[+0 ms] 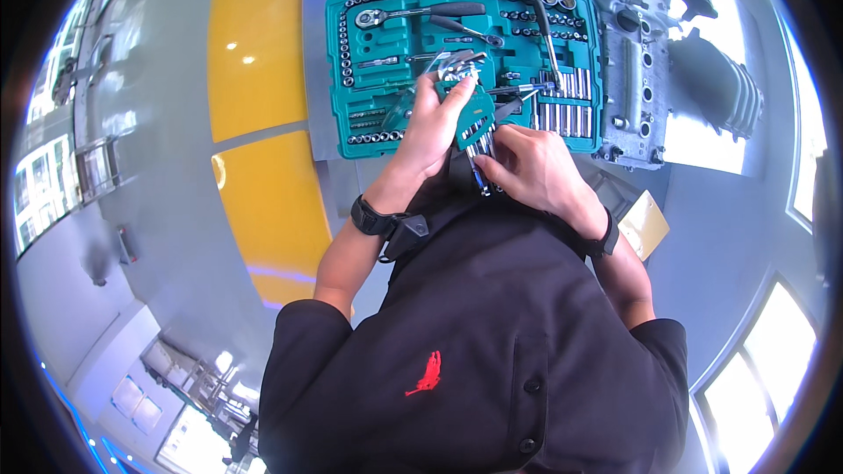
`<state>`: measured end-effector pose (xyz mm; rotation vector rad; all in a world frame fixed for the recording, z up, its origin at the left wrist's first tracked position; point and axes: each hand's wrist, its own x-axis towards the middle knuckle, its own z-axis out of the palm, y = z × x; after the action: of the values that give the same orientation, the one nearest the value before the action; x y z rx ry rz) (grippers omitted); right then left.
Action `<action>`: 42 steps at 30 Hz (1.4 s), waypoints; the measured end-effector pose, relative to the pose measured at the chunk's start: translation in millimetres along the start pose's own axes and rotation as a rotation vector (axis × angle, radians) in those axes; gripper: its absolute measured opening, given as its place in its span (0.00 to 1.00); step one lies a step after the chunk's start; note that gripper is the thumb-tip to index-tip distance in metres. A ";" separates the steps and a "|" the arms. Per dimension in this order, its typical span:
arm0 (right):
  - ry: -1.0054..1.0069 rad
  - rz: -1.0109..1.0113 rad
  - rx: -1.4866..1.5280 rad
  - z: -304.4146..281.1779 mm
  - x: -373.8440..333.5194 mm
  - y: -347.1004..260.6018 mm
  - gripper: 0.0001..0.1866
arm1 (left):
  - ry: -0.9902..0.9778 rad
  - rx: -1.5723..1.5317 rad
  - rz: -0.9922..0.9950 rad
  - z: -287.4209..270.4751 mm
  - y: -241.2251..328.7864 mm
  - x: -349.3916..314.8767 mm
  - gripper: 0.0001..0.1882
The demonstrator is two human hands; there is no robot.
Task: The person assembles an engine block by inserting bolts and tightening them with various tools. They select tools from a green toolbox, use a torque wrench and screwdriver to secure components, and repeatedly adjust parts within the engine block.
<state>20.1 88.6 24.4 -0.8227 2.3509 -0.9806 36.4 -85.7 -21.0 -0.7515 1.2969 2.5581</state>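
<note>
My left hand [433, 123] is closed around a green plastic tool holder [478, 111], its thumb lying along the top. Several slim, shiny metal tools [479, 154] run through the holder, and their exact kind is hard to make out. A crumpled clear plastic bag [406, 109] shows beside the left fingers. At the tools' lower ends, my right hand [536, 167] is closed with bent fingers and thumb against the metal shafts. Both hands are over the near edge of an open green socket set case [351, 147].
Sockets, ratchets [378, 16] and a black-handled bar [546, 39] lie in the case. A metal engine cover [628, 79] stands to its right, with a dark ribbed hose [716, 83] beyond. Yellow panels [259, 53] are on the left. A tan sheet [644, 224] lies below right.
</note>
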 end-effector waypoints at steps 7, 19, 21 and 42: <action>-0.062 -0.119 -0.117 2.8 -6.2 7.3 0.13 | -0.055 0.264 0.201 -32.6 -14.4 4.2 0.17; -0.140 0.110 0.572 10.9 0.1 29.4 0.13 | -0.073 0.018 0.134 -32.0 -6.4 -16.6 0.16; -0.185 0.099 0.524 9.3 2.8 29.4 0.14 | -0.083 0.088 0.229 -31.0 -12.2 -14.4 0.15; 0.494 0.316 -0.026 7.7 53.6 155.0 0.12 | -0.256 0.228 0.090 -31.5 -6.1 26.9 0.15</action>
<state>-67.4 136.6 -106.0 -0.2092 2.7934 -1.1090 26.9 -108.8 -54.5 -0.3183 1.5276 2.4157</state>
